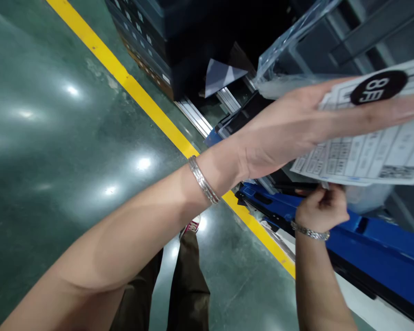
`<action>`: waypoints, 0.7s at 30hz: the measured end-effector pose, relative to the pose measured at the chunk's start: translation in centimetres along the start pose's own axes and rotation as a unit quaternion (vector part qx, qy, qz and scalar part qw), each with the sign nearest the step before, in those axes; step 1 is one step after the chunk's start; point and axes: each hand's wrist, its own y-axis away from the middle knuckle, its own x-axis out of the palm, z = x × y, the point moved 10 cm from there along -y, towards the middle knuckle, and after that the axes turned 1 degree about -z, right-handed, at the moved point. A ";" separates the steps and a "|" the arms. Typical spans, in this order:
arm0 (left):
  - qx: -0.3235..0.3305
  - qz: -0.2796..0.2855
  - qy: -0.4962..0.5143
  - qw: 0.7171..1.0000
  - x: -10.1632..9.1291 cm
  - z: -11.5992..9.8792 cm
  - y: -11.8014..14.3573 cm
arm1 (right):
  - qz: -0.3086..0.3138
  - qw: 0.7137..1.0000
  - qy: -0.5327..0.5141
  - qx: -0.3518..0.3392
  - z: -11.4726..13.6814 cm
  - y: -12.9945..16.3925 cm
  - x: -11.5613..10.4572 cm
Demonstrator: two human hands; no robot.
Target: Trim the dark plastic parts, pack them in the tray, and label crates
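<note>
My left hand (286, 124) reaches across to the right and grips a white printed label sheet (352, 161). One long digit lies over the sheet's face, while the rest of the hand passes behind it. The sheet bears a black oval with white characters, a printed table and square codes. Just below its lower edge, my right hand (320, 209) is closed in a pinch; what sits between the fingertips is mostly hidden. Clear plastic film (283, 85) wraps the dark grey crates (317, 55) behind the sheet.
Blue framework (382, 248) with black edging runs beneath the crates. A stack of dark boxes (148, 41) stands on a pallet at the top. Metal rails (195, 117) and a loose paper piece (222, 76) lie between. A yellow line (141, 96) crosses the glossy green floor (55, 161).
</note>
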 end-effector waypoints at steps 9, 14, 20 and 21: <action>-0.020 -0.044 -0.083 0.995 -1.0 0.0 -0.2 | 0.241 0.922 0.304 -0.012 4.5 -1.6 1.2; -0.056 -0.082 -0.065 0.993 -1.9 0.2 -0.3 | 0.333 0.875 0.338 -0.094 6.7 -1.9 3.6; -0.060 -0.111 -0.165 0.978 -4.8 -1.2 1.1 | 0.240 0.934 0.242 -0.103 6.0 -2.2 1.5; -0.065 -0.109 -0.211 0.969 -5.5 -1.1 1.8 | 0.223 0.944 0.218 -0.110 5.6 -2.1 1.0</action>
